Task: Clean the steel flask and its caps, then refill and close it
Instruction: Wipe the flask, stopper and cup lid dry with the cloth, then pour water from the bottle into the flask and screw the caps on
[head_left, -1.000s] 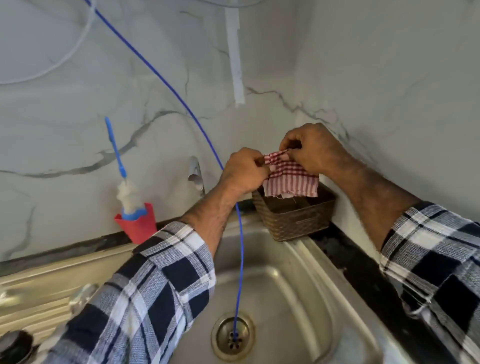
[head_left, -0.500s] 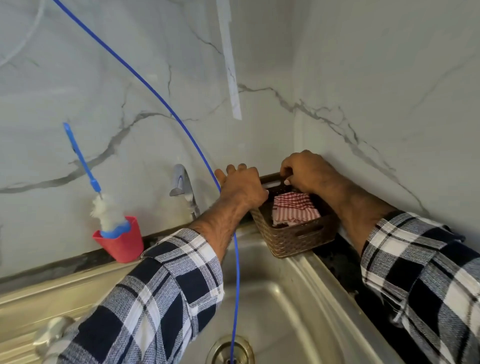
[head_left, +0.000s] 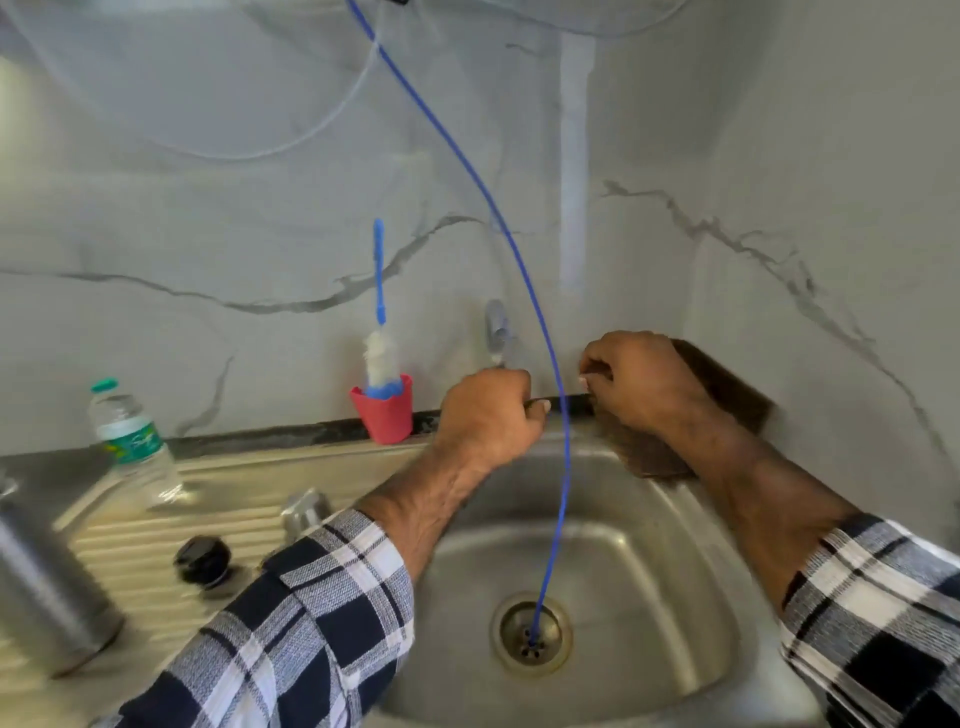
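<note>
The steel flask (head_left: 47, 587) stands at the far left on the sink's ribbed drainboard (head_left: 130, 540), cut off by the frame edge. A black cap (head_left: 202, 558) and a steel cap (head_left: 306, 512) lie on the drainboard near my left sleeve. My left hand (head_left: 488, 415) hovers at the back rim of the sink basin (head_left: 649, 597), fingers curled with nothing seen in them. My right hand (head_left: 639, 384) is curled too, in front of a brown woven basket (head_left: 727, 384) in the corner. The checked cloth is hidden.
A small plastic water bottle (head_left: 135, 441) stands at the back of the drainboard. A red cup (head_left: 384, 415) holds a blue-handled bottle brush (head_left: 381, 353). A blue tube (head_left: 519, 260) runs from above into the drain (head_left: 532, 634). A wall tap (head_left: 496, 327) sits behind my left hand.
The checked cloth went down into the basket and both hands let go of it. My view has swung left and down, bringing the flask, caps and bottle into sight.
</note>
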